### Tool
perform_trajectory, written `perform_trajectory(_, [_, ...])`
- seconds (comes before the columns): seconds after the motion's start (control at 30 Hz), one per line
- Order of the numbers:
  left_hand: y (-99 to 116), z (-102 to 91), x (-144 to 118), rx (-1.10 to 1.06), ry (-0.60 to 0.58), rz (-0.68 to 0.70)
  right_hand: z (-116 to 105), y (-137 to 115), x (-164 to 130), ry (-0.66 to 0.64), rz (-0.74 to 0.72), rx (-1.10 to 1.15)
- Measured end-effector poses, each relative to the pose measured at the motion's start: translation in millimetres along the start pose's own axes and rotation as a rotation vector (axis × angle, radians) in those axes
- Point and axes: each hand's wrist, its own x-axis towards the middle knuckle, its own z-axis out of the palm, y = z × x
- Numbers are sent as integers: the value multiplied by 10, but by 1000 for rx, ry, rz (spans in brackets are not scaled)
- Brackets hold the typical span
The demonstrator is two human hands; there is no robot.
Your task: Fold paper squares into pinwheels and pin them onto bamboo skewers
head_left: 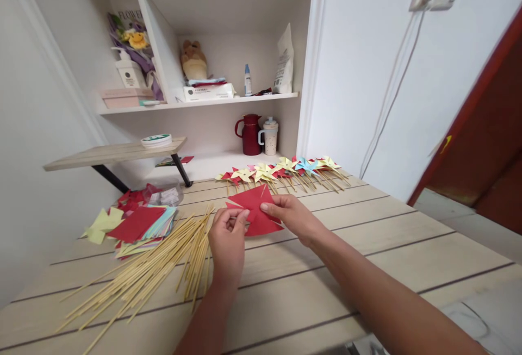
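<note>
2 hands (228, 235) (291, 215): fingers pinched on 1 red paper square (255, 208); skewer pile (163, 262) beside.

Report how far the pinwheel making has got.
Done: a row of finished pinwheels lies at the table's far edge. In hand: the left hand and right hand both pinch a cut red sheet and fold it. Left: a pile of sticks and a stack of paper squares wait unused.
</note>
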Motion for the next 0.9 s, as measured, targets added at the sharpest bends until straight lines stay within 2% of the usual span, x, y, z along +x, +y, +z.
perform_trajectory(0.13, [16,-1,2,16,17,16,-17,22,7,-3,6,-33])
perform_trajectory(0.4, [-2,-16,-29,114,7,150,-19,16,4,-17,13,-52])
perform_trajectory(0.6, [-13,-23,-32,173,21,199,-30,69,32,-4,-18,-94])
perform_trajectory(0.77, [4,-12,-37,128,32,158,-29,96,50,11,-11,-74])
perform_trajectory(0.9, [32,-4,-33,-12,84,11,-16,82,47,46,-22,-17])
